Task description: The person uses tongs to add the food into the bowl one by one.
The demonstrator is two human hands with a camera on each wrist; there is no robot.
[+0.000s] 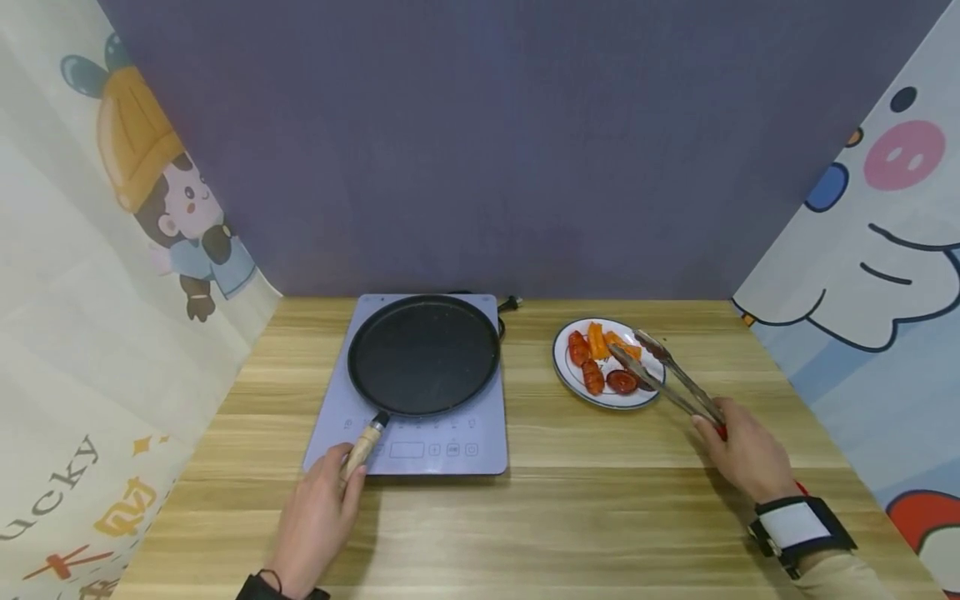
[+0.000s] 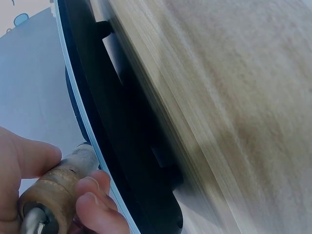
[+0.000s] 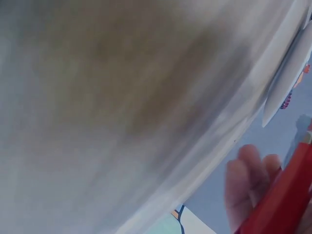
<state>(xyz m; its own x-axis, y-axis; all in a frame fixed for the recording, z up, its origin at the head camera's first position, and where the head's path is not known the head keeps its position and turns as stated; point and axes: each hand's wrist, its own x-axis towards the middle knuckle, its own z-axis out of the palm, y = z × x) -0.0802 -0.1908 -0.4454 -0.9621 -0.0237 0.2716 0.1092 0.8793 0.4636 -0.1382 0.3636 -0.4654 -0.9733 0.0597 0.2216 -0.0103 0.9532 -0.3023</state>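
Note:
My left hand (image 1: 315, 517) grips the wooden handle (image 1: 362, 450) of a flat black frying pan (image 1: 423, 354), and nothing lies in the pan. In the left wrist view, the thumb and fingers (image 2: 100, 187) curl round the handle beside the cooker's edge. At the right, my right hand (image 1: 750, 454) holds metal tongs (image 1: 697, 392) with red grips (image 3: 285, 195). Their arms stand apart, with the tips over the right side of a white plate (image 1: 622, 403). Scored red-brown sausage pieces (image 1: 592, 377) and orange chunks (image 1: 597, 340) lie on that plate.
Under the pan is a pale induction cooker (image 1: 487, 417) with touch controls along its front. A black cord with a plug (image 1: 512, 303) lies behind it. The wooden table (image 1: 540, 517) meets a dark back panel (image 1: 510, 150) and printed cloths at both sides.

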